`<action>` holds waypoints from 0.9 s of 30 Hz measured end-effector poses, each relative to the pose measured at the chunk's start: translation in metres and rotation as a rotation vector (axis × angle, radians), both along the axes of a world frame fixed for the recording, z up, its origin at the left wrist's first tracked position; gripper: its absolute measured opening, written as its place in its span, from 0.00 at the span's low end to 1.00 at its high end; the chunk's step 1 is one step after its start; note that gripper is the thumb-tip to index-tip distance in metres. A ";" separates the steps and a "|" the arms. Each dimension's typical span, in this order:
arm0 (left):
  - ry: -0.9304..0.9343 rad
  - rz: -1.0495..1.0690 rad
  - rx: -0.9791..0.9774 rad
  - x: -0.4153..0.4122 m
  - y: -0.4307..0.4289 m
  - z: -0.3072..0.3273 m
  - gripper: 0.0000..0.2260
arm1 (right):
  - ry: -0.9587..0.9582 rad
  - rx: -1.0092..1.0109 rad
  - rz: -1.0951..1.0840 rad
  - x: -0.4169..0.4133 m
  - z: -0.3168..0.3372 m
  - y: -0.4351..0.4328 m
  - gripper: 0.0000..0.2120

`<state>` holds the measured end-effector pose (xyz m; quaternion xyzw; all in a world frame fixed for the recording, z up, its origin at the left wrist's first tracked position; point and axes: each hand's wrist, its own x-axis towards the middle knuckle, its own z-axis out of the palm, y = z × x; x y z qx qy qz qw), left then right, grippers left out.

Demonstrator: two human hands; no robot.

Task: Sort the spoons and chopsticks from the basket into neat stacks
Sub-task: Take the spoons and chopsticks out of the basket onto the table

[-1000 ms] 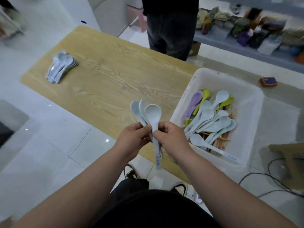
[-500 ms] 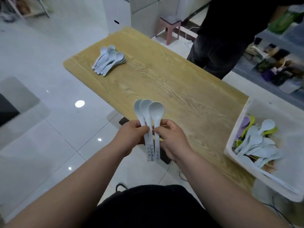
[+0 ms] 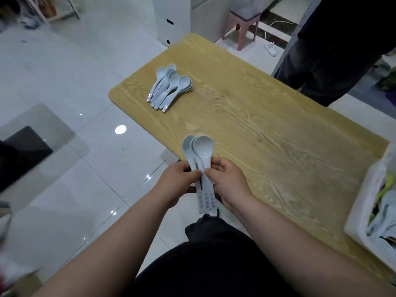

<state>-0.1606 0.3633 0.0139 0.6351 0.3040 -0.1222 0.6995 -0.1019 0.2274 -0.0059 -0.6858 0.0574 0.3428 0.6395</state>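
A glossy white tiled floor (image 3: pixel 64 82) fills the left half of the frame, with ceiling lights reflected in it. A long wood-grain desk (image 3: pixel 267 136) with rounded corners runs from the upper centre down to the lower right. A second person in dark clothes (image 3: pixel 334 61) stands at the far side of the desk, in the upper right. A white cabinet (image 3: pixel 171 18) stands at the top centre. Just to its right is a pink stool (image 3: pixel 244 24), with a white power strip (image 3: pixel 271 49) on the floor near it.

A white basket (image 3: pixel 362 202) sits on the desk at the right edge of the frame, partly cut off. Pale blue and green spoons show inside it, blurred, and I cannot make out chopsticks there. A stack of pale blue spoons (image 3: pixel 169 86) lies on the desk near its upper left corner, the bowls pointing to the upper right and the handles fanned out toward the lower left. It is well apart from the basket.

Both forearms reach in from the bottom edge and meet over the near edge of the desk, at the lower centre. There, three pale blue spoons (image 3: pixel 202 146) are held upright with their bowls overlapping at the top and their printed handles hanging below. The left hand (image 3: pixel 180 181) pinches the handles from the left, thumb on top. The right hand (image 3: pixel 229 181) grips them from the right, with its fingers curled round them.
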 end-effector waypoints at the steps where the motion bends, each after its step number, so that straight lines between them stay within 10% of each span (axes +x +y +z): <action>1: 0.013 0.005 0.011 0.011 0.008 0.000 0.10 | 0.001 0.001 0.004 0.011 -0.002 0.009 0.12; 16: 0.085 0.094 0.146 0.146 0.124 -0.023 0.12 | 0.008 -0.074 0.060 0.153 -0.030 0.134 0.13; 27: 0.123 -0.124 0.355 0.272 0.295 -0.081 0.08 | 0.120 -0.223 -0.349 0.242 -0.074 0.220 0.11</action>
